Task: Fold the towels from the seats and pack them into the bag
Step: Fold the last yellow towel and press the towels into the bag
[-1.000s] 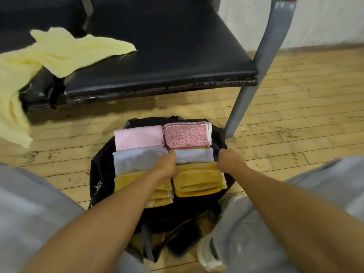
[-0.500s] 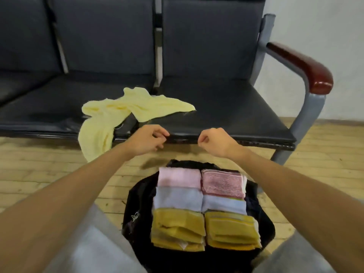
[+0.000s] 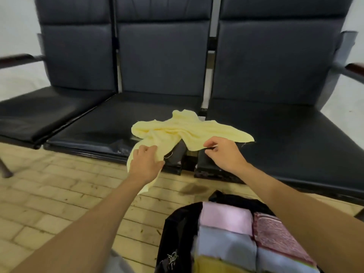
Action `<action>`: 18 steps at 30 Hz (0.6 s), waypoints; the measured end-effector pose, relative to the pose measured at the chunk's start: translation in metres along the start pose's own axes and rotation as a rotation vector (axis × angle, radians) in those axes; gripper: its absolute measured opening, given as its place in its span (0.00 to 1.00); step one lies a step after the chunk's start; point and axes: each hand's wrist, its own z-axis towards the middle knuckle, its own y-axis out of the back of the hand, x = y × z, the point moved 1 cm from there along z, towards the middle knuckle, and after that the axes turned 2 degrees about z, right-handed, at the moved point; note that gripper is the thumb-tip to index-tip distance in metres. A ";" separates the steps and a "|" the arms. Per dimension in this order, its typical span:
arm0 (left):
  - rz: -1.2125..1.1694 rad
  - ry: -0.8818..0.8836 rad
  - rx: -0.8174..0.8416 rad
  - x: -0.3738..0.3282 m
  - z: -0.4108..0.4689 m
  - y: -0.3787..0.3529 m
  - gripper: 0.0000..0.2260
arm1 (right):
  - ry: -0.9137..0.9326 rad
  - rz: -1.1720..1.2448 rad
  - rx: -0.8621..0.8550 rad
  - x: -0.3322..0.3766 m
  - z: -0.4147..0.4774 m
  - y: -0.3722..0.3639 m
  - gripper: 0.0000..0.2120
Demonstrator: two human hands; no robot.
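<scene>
Left hand: arm stretched forward, fingers bent close together into the hanging part of the pale yellow towel, gripping it.
Right hand: thumb and forefinger pinch the towel's near edge; other fingers curled.
Towel's place: crumpled across the gap between the middle and right seats, one end drooping over the front edge.
Nearby: open black bag on the plank floor, under the right forearm.
Materials: folded towels packed in rows, pink, grey-blue, yellow; smooth dark seat padding.
</scene>
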 end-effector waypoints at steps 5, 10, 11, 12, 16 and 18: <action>0.007 -0.037 -0.079 -0.003 0.007 -0.006 0.15 | 0.017 0.035 0.055 0.005 -0.001 -0.015 0.08; -0.340 -0.048 -0.080 -0.023 -0.001 0.005 0.07 | -0.105 0.261 0.153 0.017 -0.006 -0.014 0.06; -0.399 -0.056 -0.077 -0.031 -0.006 0.009 0.08 | -0.181 0.382 0.185 0.022 -0.006 -0.016 0.07; -0.454 -0.071 -0.066 -0.040 -0.012 0.014 0.08 | -0.265 0.517 0.215 0.026 -0.006 -0.018 0.10; -0.569 -0.220 0.129 -0.063 -0.036 0.026 0.10 | -0.491 0.964 0.214 0.038 -0.004 -0.020 0.14; -0.611 -0.292 0.260 -0.070 -0.044 0.025 0.08 | -0.528 1.049 0.168 0.037 -0.005 -0.014 0.11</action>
